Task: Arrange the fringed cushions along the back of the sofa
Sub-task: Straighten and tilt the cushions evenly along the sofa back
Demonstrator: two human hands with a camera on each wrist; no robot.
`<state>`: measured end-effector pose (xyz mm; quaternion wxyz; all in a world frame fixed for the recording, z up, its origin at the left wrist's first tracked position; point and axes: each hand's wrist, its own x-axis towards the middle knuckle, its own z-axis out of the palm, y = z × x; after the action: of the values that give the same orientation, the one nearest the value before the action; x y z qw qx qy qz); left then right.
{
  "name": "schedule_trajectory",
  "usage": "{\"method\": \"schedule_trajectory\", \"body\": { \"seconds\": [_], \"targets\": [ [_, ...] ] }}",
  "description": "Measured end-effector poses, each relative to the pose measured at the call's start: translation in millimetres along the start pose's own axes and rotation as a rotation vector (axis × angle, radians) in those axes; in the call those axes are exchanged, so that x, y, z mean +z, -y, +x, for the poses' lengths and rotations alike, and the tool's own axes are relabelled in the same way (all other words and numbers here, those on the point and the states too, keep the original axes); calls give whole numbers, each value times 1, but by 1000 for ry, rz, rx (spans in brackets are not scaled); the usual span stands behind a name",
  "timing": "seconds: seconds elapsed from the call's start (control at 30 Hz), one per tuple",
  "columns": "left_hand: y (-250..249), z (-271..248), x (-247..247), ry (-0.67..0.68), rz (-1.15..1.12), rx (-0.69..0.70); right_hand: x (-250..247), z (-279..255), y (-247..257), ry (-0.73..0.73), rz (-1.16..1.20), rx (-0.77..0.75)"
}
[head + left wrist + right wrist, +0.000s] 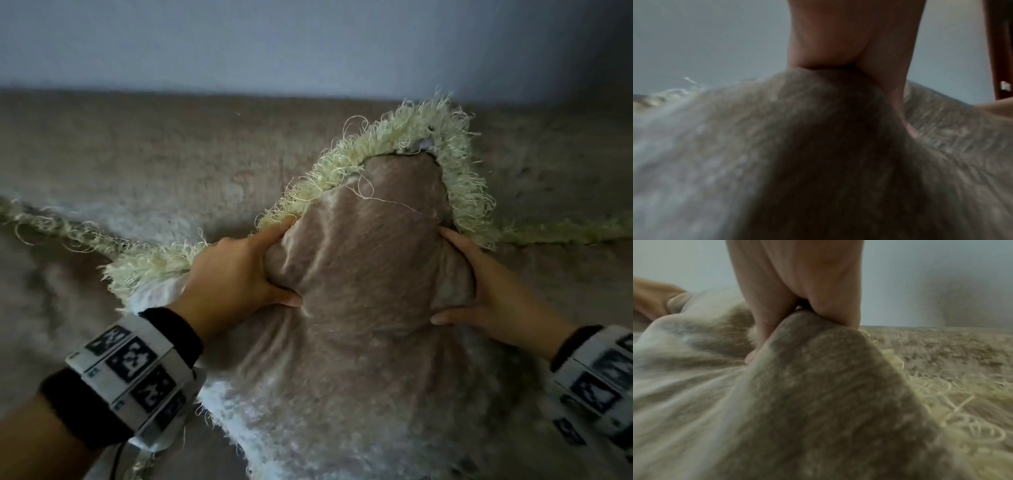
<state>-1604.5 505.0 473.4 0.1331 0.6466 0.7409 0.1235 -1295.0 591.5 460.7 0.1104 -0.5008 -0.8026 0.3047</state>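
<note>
A beige velvety cushion point(363, 260) edged with pale yellow-green fringe point(404, 133) stands with one corner pointing up against the sofa back point(171, 144). My left hand point(239, 274) grips a fold of its left side, thumb pressed into the fabric. My right hand point(479, 291) grips the right side the same way. In the left wrist view the thumb point(892, 81) digs into the bunched cushion cover point(818, 146). In the right wrist view my fingers point(797, 288) pinch a ridge of the cushion fabric point(818, 386), with the fringe point(951, 402) to the right.
Another fringed cushion point(68, 229) lies at the left against the sofa back, its fringe running behind my left hand. More fringe point(565, 229) shows at the right. A plain blue-grey wall point(308, 44) rises behind the sofa.
</note>
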Motion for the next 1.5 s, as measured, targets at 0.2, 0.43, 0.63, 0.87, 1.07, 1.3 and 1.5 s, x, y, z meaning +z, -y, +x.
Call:
{"method": "schedule_trajectory", "body": {
  "seconds": [0.2, 0.43, 0.63, 0.87, 1.07, 1.3, 1.5],
  "targets": [
    [64, -25, -8, 34, 147, -134, 29, 37, 32, 86, -58, -53],
    [117, -43, 40, 48, 291, -165, 79, 22, 23, 126, -169, -144],
    [100, -41, 94, 179, 324, -119, 139, 42, 5, 132, -336, -71],
    [104, 0, 120, 307, 415, -203, 168, 63, -9, 81, -398, -3],
    [114, -31, 108, 94, 266, -80, 149, 41, -6, 61, -227, -35],
    [125, -61, 133, 38, 278, -86, 162, 31, -5, 62, -396, -29],
    [128, -51, 148, 46, 361, -121, 179, 35, -8, 14, -391, 27]
  ]
}}
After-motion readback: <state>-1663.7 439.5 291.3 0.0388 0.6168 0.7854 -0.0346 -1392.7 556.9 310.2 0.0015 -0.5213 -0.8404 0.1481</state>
